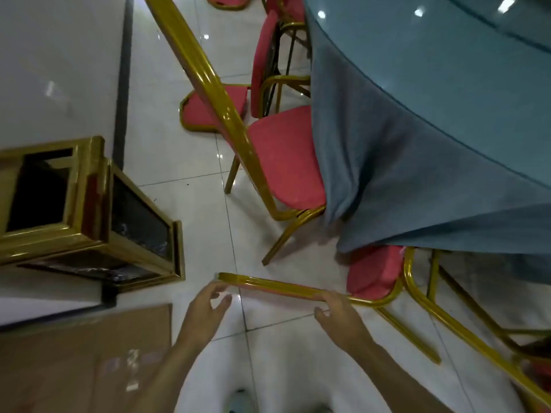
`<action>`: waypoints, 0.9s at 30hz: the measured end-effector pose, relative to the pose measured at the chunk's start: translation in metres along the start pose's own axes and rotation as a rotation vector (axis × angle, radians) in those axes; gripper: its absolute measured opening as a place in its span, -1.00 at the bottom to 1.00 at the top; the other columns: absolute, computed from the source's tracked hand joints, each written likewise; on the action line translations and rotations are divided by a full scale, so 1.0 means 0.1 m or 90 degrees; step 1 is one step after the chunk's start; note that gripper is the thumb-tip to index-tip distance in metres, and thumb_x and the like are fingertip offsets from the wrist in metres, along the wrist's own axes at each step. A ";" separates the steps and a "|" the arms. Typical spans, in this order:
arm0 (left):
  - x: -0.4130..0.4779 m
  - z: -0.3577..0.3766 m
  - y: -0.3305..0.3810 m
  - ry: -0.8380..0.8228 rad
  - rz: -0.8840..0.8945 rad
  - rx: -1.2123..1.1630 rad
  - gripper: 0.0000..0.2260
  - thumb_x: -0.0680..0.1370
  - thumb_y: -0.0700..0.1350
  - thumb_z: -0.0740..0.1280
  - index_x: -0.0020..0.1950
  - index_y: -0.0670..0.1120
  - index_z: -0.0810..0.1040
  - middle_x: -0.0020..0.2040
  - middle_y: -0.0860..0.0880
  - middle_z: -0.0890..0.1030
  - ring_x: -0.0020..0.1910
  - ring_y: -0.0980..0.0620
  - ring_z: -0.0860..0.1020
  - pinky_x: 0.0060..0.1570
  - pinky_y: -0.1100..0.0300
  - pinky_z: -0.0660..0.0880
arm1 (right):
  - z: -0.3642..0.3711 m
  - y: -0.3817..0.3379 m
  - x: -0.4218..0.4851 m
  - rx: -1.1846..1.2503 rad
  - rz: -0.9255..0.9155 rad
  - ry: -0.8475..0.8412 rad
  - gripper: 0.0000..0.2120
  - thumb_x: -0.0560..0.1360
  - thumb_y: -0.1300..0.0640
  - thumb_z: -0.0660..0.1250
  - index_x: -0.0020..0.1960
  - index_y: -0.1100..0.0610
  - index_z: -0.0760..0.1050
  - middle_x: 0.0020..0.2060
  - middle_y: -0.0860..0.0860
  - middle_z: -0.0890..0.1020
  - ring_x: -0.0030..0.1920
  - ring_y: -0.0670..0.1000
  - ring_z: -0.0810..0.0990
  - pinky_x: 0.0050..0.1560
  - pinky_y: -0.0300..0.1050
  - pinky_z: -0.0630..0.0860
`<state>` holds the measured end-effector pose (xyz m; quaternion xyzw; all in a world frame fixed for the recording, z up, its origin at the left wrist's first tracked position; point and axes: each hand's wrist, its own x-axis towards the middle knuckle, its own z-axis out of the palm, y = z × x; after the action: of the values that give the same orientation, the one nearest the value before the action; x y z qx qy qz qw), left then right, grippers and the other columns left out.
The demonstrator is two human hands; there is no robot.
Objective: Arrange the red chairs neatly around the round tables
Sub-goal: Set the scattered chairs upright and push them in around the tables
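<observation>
Left fingers (pixel 217 290): spread wide and relaxed at the left corner of the top rail (pixel 283 289). The left hand (pixel 205 305) holds nothing and at most brushes that corner.
Right fingers (pixel 334 297): laid on the rail further right, with the thumb free below it. The picture is blurred, so I cannot tell if the right hand (pixel 341 312) hooks round the rail.
Near chair (pixel 372 272): its back is toward the person, and its red seat is already partly under the hanging tablecloth (pixel 387 174).
Risk at the grip: one hand is loose and the other is uncertain, so a push would probably go off-centre. The chair may then turn instead of sliding straight.
Risk at the cloth: the tablecloth lies over the seat. Pushing deeper could bunch it or drag it across the round table (pixel 447 70).
Risk at the sides: the neighbour chair (pixel 286 162) stands near on the left. Another gold frame (pixel 432 275) is just beside on the right. If the chair twists, its legs could knock against theirs.
Risk on the floor (pixel 185 120): the tiles look glossy, so the legs may slip too quickly or scrape.
Gold-framed box (pixel 89 239): it stands well apart on the left, so the danger from it is small.
</observation>
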<state>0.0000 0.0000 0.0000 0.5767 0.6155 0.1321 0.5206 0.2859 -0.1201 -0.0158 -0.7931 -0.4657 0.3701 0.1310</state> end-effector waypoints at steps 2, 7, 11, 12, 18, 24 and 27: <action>0.10 0.00 -0.15 -0.008 -0.022 0.009 -0.74 0.65 -0.12 0.36 0.34 0.01 0.53 0.28 0.08 0.56 0.27 0.05 0.49 0.23 0.15 0.44 | 0.19 -0.05 0.21 -0.085 -0.045 -0.016 -0.56 0.60 0.11 0.32 0.48 0.05 0.43 0.34 0.00 0.52 0.40 0.06 0.44 0.44 -0.08 0.33; 0.35 0.05 -0.53 -0.041 -0.038 0.057 -0.63 0.66 -0.10 0.35 0.46 0.05 0.43 0.40 0.09 0.46 0.37 0.04 0.44 0.34 0.10 0.43 | 0.62 -0.29 0.68 -0.226 -0.024 -0.123 -0.37 0.65 -0.02 0.27 0.65 -0.08 0.09 0.57 -0.07 0.29 0.62 0.05 0.16 0.59 0.25 0.03; 0.49 0.09 -0.75 -0.067 -0.038 0.083 -0.53 0.66 -0.10 0.34 0.55 0.07 0.31 0.51 0.07 0.38 0.41 0.03 0.43 0.37 0.07 0.44 | 1.02 -0.42 1.17 -0.265 -0.029 -0.182 -0.50 0.62 0.00 0.28 0.53 -0.08 0.30 0.37 -0.01 0.51 0.35 0.09 0.50 0.47 0.18 0.29; 0.52 0.10 -0.80 -0.077 -0.029 0.096 -0.50 0.66 -0.08 0.34 0.57 0.09 0.26 0.53 0.08 0.35 0.43 0.03 0.42 0.38 0.06 0.43 | 1.11 -0.46 1.28 -0.256 -0.039 -0.186 -0.53 0.60 0.03 0.30 0.50 -0.06 0.36 0.31 0.01 0.55 0.28 0.10 0.55 0.37 0.10 0.42; 0.65 0.03 -0.87 -0.161 0.026 0.239 -0.41 0.66 0.01 0.32 0.63 0.13 0.12 0.62 0.07 0.23 0.56 0.02 0.30 0.44 0.11 0.35 | 1.42 -0.61 1.47 -0.375 -0.111 -0.087 -0.70 0.59 0.10 0.37 0.31 0.02 0.51 0.10 0.08 0.65 0.08 0.15 0.64 0.07 -0.01 0.55; 0.61 -0.16 -0.82 -0.167 -0.023 0.177 -0.39 0.64 -0.05 0.37 0.61 0.10 0.16 0.58 -0.01 0.29 0.52 -0.05 0.34 0.42 0.05 0.39 | 1.27 -0.67 1.30 -0.495 -0.174 -0.073 -0.76 0.62 0.14 0.23 0.26 0.02 0.51 0.02 0.09 0.67 0.04 0.20 0.64 -0.06 -0.01 0.37; 0.62 -0.27 -0.74 -0.142 -0.093 0.073 -0.39 0.57 -0.03 0.47 0.54 0.08 0.27 0.50 -0.04 0.35 0.48 -0.09 0.37 0.38 0.03 0.40 | 1.18 -0.68 1.15 -0.478 -0.180 -0.078 -0.78 0.59 0.12 0.23 0.21 0.00 0.53 -0.02 0.07 0.68 0.01 0.20 0.65 -0.09 -0.01 0.34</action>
<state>-0.0511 0.0419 -0.0751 0.5703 0.6009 -0.0068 0.5601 0.1925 -0.0036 -0.1133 -0.6905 -0.6799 0.1989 -0.1462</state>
